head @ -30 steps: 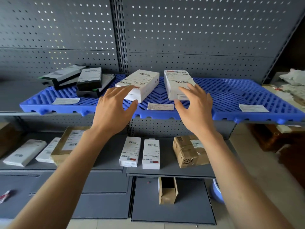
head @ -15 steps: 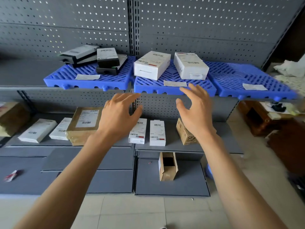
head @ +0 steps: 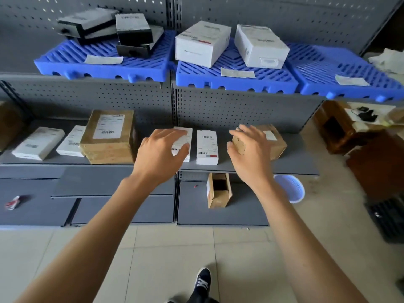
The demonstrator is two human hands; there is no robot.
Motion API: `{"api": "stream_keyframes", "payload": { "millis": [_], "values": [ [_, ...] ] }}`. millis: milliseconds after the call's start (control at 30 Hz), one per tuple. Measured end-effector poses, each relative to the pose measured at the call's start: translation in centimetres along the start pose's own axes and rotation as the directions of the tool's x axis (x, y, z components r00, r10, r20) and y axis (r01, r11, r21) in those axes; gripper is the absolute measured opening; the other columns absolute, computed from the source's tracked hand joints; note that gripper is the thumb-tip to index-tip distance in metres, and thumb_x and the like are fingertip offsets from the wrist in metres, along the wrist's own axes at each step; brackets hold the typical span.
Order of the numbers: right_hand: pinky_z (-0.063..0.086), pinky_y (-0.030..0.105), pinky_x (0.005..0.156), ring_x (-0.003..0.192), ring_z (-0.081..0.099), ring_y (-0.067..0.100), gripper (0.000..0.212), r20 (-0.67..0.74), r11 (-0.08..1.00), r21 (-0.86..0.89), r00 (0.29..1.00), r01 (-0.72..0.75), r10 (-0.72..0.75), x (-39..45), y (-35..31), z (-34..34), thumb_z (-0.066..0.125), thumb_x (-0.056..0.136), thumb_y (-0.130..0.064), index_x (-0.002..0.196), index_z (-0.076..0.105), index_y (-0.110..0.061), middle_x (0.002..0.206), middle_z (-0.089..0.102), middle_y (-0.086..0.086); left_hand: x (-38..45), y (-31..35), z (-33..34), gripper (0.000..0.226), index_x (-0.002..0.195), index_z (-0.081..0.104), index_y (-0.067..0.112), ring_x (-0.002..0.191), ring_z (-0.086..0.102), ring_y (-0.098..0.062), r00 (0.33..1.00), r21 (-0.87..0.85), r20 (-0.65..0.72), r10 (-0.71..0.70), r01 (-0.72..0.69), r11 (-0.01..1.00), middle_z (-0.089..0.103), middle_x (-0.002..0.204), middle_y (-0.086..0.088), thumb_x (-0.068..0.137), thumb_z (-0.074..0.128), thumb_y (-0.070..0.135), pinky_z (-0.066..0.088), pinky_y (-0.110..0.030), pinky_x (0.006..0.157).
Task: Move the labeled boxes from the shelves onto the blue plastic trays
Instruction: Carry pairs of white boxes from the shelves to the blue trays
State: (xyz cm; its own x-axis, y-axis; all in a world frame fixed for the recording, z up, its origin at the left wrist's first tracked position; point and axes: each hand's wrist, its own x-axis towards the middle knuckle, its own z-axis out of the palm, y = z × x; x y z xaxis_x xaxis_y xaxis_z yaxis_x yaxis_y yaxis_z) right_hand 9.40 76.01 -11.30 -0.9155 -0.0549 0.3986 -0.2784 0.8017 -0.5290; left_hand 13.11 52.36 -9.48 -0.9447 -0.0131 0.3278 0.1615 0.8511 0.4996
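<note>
Grey perforated shelving (head: 240, 110), cut off at top and left. Three blue plastic trays (head: 236, 82) along the upper shelf, holding dark boxes (head: 133, 27) and two white boxes (head: 202, 43), labels blurred. On the middle shelf: taped brown parcel (head: 109, 136), white labeled box (head: 206, 147), another white box (head: 184, 136) half hidden behind left hand (head: 160, 154), small cardboard box (head: 273, 145) partly hidden behind right hand (head: 251, 156). Both hands spread, fingers loose, gripping nothing; contact possibly not made, hard to judge.

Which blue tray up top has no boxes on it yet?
The rightmost blue tray: it carries only a paper slip. The left tray holds dark boxes, the middle tray two white boxes.
</note>
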Motion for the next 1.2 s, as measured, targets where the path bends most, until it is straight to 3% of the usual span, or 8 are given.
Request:
{"api": "stream_keyframes", "payload": {
  "millis": [100, 233, 433, 700, 967, 1200],
  "values": [
    [0.042, 0.052, 0.106, 0.128, 0.053, 0.033, 0.038, 0.058, 1.0, -0.02, 0.998, -0.011, 0.013, -0.1, 2.1, 2.2, 0.055, 0.092, -0.037, 0.12, 0.071, -0.018, 0.132, 0.064, 0.006, 0.9, -0.8, 2.2, 0.038, 0.134, 0.064, 0.027, 0.13, 0.053, -0.021, 0.996, -0.017, 0.059, -0.071, 0.073, 0.997, 0.065, 0.136, 0.003, 0.097, 0.061, 0.037, 0.048, -0.049, 0.104],
    [0.042, 0.052, 0.107, 0.131, 0.05, 0.036, 0.033, 0.136, 1.0, -0.019, 0.991, -0.016, 0.018, -1.4, 4.2, 5.0, 0.068, 0.09, -0.023, 0.121, 0.071, -0.015, 0.137, 0.061, 0.012, 1.4, -2.0, 5.6, 0.04, 0.137, 0.061, 0.027, 0.13, 0.054, -0.023, 0.983, 0.003, 0.13, -0.128, 0.128, 0.992, 0.063, 0.139, 0.002, 0.098, 0.061, 0.036, 0.048, -0.05, 0.105],
    [0.05, 0.053, 0.094, 0.123, 0.055, 0.031, 0.031, 0.232, 0.998, -0.069, 0.973, -0.007, 0.023, -1.6, 6.8, 9.0, 0.071, 0.089, -0.02, 0.119, 0.071, -0.013, 0.131, 0.063, 0.005, 0.1, -4.2, 10.8, 0.04, 0.137, 0.06, 0.03, 0.128, 0.055, -0.023, 0.944, 0.019, 0.238, -0.23, 0.233, 0.972, 0.06, 0.142, 0.003, 0.098, 0.059, 0.039, 0.05, -0.048, 0.103],
    [0.038, 0.052, 0.109, 0.143, 0.035, 0.031, 0.052, 0.368, 0.973, -0.196, 0.911, -0.121, 0.187, -1.0, 9.1, 13.7, 0.065, 0.092, -0.037, 0.141, 0.056, -0.021, 0.152, 0.046, 0.008, 1.0, -8.9, 14.8, 0.044, 0.142, 0.055, 0.026, 0.134, 0.046, -0.024, 0.931, 0.094, 0.271, -0.245, 0.228, 0.969, 0.054, 0.149, 0.003, 0.099, 0.058, 0.037, 0.044, -0.053, 0.107],
    [0.033, 0.053, 0.11, 0.15, 0.02, 0.031, 0.063, 0.368, 0.955, -0.238, 0.893, -0.178, 0.258, -0.8, 11.0, 20.4, 0.065, 0.091, -0.039, 0.149, 0.045, -0.026, 0.164, 0.024, 0.007, 2.0, -13.5, 20.2, 0.049, 0.144, 0.051, 0.025, 0.145, 0.031, -0.025, 0.951, 0.106, 0.235, -0.2, 0.179, 0.978, 0.044, 0.155, -0.001, 0.098, 0.059, 0.038, 0.035, -0.055, 0.111],
    [0.03, 0.058, 0.111, 0.152, 0.011, 0.036, 0.07, 0.282, 0.95, -0.249, 0.925, -0.187, 0.256, 1.2, 11.9, 25.7, 0.066, 0.091, -0.042, 0.153, 0.036, -0.029, 0.168, 0.009, 0.005, 5.2, -16.5, 24.3, 0.06, 0.152, 0.039, 0.031, 0.152, 0.015, -0.025, 0.961, 0.172, 0.188, -0.201, 0.169, 0.97, 0.028, 0.162, 0.001, 0.096, 0.055, 0.047, 0.027, -0.056, 0.115]
  ]
}}
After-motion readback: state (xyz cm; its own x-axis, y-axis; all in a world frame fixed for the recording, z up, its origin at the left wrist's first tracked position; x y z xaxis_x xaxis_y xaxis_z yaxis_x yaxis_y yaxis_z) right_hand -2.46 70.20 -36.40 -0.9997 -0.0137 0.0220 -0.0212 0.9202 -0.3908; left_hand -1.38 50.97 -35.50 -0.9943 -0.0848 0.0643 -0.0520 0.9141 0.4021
